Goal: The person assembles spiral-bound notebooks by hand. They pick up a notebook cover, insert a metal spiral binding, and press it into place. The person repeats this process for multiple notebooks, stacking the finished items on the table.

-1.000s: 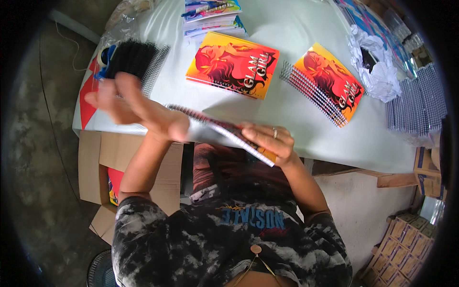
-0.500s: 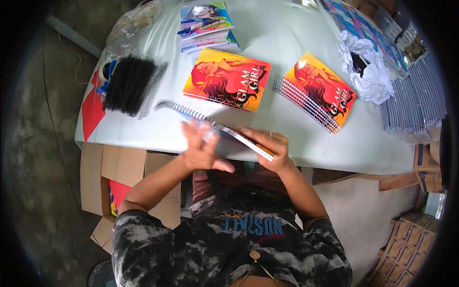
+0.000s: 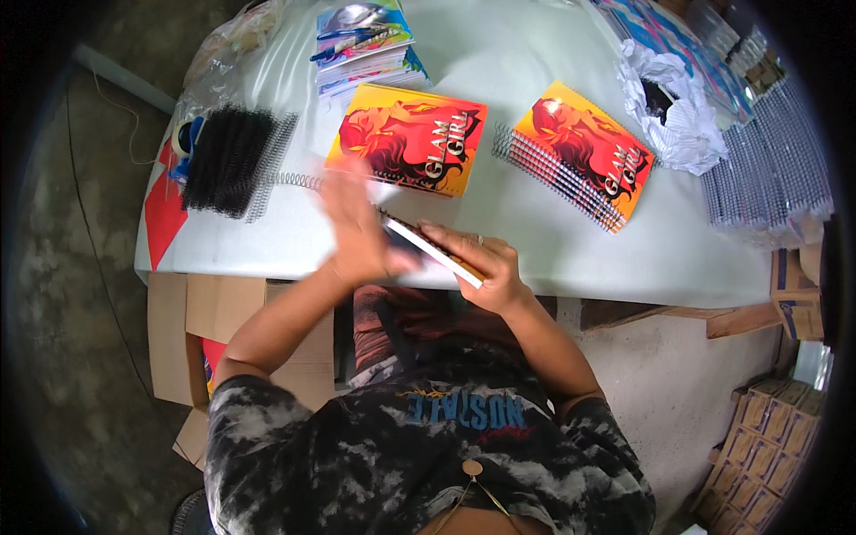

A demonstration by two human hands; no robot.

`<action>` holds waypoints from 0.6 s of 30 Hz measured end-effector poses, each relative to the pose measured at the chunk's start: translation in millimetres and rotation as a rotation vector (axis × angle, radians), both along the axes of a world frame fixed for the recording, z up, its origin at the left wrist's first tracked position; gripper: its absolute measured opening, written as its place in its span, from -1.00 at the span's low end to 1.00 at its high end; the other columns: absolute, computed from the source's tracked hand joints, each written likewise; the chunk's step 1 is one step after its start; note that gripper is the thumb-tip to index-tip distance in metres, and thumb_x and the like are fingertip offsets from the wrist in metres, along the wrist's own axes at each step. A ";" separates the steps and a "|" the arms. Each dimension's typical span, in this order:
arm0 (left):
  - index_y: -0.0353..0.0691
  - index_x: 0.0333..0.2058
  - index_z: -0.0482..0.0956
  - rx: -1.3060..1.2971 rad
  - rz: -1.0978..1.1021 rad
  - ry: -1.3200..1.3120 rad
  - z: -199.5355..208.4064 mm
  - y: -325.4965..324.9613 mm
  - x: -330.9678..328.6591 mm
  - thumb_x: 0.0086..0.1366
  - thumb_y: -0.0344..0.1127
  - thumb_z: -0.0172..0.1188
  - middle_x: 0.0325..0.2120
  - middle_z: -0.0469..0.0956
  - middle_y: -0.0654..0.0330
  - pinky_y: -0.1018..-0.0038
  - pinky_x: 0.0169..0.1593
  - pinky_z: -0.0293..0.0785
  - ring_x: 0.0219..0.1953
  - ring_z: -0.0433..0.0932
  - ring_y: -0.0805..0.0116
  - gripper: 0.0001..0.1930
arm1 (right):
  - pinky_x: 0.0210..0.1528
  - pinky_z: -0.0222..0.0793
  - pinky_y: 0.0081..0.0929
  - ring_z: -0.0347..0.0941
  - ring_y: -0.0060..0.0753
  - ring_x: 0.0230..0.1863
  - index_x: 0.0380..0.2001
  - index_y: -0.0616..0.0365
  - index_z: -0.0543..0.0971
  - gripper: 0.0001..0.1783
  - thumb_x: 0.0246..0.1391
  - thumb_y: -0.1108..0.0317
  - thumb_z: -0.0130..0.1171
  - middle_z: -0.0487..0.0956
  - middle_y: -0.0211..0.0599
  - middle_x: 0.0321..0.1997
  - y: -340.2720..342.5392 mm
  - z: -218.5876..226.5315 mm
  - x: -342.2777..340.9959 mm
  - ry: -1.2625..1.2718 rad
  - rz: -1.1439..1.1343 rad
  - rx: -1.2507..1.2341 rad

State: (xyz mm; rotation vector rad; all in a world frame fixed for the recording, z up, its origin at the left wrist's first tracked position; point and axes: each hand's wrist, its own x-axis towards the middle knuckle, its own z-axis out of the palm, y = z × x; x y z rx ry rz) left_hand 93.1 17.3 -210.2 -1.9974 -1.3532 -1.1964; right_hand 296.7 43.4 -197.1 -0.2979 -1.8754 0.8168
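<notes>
My right hand (image 3: 489,263) grips a notebook (image 3: 446,259) held on edge near the table's front, its white page edges facing me. My left hand (image 3: 357,232) is at the notebook's left end, blurred by motion, with fingers stretched out and thumb apart. Whether it touches the notebook or the coil is hidden. A thin dark spiral coil (image 3: 296,181) sticks out to the left from behind my left hand. Just beyond lies a pile of red-and-yellow notebooks (image 3: 406,138). To the right, a fanned stack of coil-bound notebooks (image 3: 584,156) has coil ends jutting out leftward.
Black spiral coils (image 3: 230,165) lie bunched at left beside a blue tape dispenser (image 3: 185,143). Pens (image 3: 357,42) rest on a colourful stack of covers (image 3: 370,76). A crumpled white bag (image 3: 678,125) and stacked bound notebooks (image 3: 767,169) are at right. An open cardboard box (image 3: 223,308) stands below left.
My left hand has swept slightly up and left, over the coil. The notebook and my right hand sit a little further left and higher in view; the view itself shifted slightly.
</notes>
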 end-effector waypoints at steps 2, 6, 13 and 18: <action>-0.29 0.20 0.08 -0.031 -0.244 0.293 -27.8 -31.3 7.5 -0.01 0.60 -0.33 0.15 0.09 -0.21 -0.12 0.22 -0.30 0.25 -0.12 -0.30 0.08 | -0.09 0.46 -0.45 0.54 -0.20 -0.12 -0.10 0.32 0.51 -0.60 -0.11 0.65 0.07 0.56 -0.11 -0.09 5.5 -0.6 1.5 0.002 -0.017 0.016; -0.44 0.23 -0.12 0.448 0.086 0.257 45.5 15.9 -45.9 0.11 0.48 -0.30 0.25 -0.14 -0.16 -0.13 0.25 -0.29 0.30 -0.17 -0.11 0.05 | -0.07 0.44 -0.38 0.51 -0.18 -0.07 -0.05 0.24 0.49 -0.50 -0.19 0.62 0.17 0.53 -0.18 -0.03 -1.3 -10.7 -4.8 0.013 0.060 0.064; -0.58 0.13 0.01 0.160 -0.084 0.441 10.3 -28.2 -21.9 0.01 0.56 -0.23 0.21 -0.16 -0.35 -0.11 0.24 -0.33 0.26 -0.17 -0.27 0.14 | -0.13 0.48 -0.37 0.55 -0.15 -0.15 -0.14 0.34 0.52 -0.65 -0.09 0.61 0.11 0.57 -0.08 -0.13 4.4 -2.0 -3.1 0.018 -0.006 0.123; -0.43 0.23 -0.19 -0.006 -0.011 0.165 16.0 -19.0 0.7 -0.14 0.60 -0.10 0.24 -0.20 -0.29 -0.08 0.26 -0.38 0.30 -0.26 -0.20 0.26 | -0.08 0.45 -0.35 0.53 -0.15 -0.10 -0.12 0.32 0.52 -0.61 -0.14 0.62 0.13 0.56 -0.08 -0.10 -8.3 -2.6 -8.9 0.018 0.044 0.072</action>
